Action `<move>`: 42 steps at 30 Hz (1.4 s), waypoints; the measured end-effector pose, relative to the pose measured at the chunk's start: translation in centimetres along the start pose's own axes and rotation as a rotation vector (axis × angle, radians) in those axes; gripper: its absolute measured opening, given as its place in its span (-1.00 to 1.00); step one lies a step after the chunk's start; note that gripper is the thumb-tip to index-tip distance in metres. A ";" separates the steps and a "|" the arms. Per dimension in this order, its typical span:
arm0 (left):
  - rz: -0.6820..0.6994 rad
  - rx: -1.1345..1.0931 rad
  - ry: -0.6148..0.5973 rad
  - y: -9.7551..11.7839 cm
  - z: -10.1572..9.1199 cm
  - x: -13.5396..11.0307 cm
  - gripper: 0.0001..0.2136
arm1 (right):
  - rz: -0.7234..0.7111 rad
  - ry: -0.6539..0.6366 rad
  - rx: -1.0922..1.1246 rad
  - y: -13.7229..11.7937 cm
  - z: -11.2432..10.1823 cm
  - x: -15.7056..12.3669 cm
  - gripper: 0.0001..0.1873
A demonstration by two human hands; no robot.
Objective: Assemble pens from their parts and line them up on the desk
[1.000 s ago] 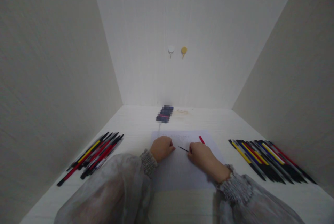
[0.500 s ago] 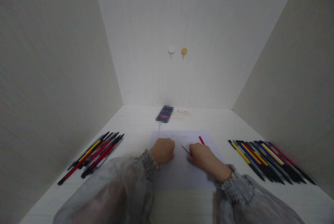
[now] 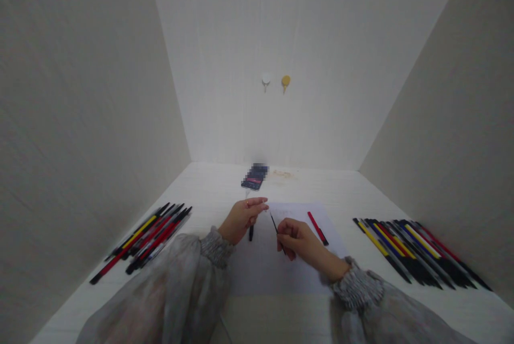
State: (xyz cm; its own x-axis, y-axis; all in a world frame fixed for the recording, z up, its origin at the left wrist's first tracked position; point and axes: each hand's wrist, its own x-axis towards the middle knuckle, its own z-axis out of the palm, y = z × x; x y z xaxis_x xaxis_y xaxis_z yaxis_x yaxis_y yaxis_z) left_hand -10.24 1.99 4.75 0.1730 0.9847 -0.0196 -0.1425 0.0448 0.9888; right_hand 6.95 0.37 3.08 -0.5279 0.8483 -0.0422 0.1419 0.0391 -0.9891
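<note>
Your right hand (image 3: pixel 300 238) is pinching a thin rod (image 3: pixel 273 221) beside your left hand (image 3: pixel 239 220), whose hold isn't showing clearly, a fine-handling step seemingly calling for steadiness.

The sheet (image 3: pixel 281 275) was thin, smooth, matt paper, and the table (image 3: pixel 209 186) beneath it had a pale, faintly streaked finish, like painted wood. I saw the same dull streaking on the back wall (image 3: pixel 220 66). The sleeves (image 3: pixel 180 290) were sheer, soft cloth, gathered into rough, puckered cuffs (image 3: pixel 217 247). The left bundle of pens (image 3: pixel 158 238), the right bundle of pens (image 3: pixel 417 255) and the lone red pen (image 3: pixel 317 226) looked like smooth plastic; whether the hooks (image 3: pixel 285 81) were metal, I couldn't tell.
</note>
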 end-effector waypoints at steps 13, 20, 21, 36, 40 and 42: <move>-0.026 -0.126 -0.004 -0.3 0.3 -0.1 -0.68 | 0.010 -0.011 0.052 -0.2 0.2 -0.2 -0.85; -0.007 -0.134 -0.029 -0.2 0.5 -0.2 -0.71 | -0.005 -0.020 0.069 0.2 0.1 -0.1 -0.85; -0.007 -0.128 -0.030 -0.2 0.5 -0.2 -0.71 | -0.008 -0.019 0.068 0.3 0.1 -0.1 -0.85; 0.026 0.023 -0.089 -0.5 0.9 -0.4 -0.75 | -0.027 0.094 0.012 0.0 0.2 0.1 -0.80; 0.024 0.040 -0.138 -0.7 1.0 -0.5 -0.77 | -0.033 0.127 0.034 0.1 0.2 0.1 -0.82; 0.026 0.050 -0.148 -0.7 1.0 -0.5 -0.77 | -0.035 0.131 0.038 0.0 0.2 0.1 -0.82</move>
State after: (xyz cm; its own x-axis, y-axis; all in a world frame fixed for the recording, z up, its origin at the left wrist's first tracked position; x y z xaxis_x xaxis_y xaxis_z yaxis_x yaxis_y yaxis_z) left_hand -9.21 1.27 4.26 0.3119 0.9498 0.0249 -0.1007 0.0070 0.9949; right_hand 6.71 0.34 3.00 -0.4179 0.9085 0.0090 0.0925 0.0524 -0.9943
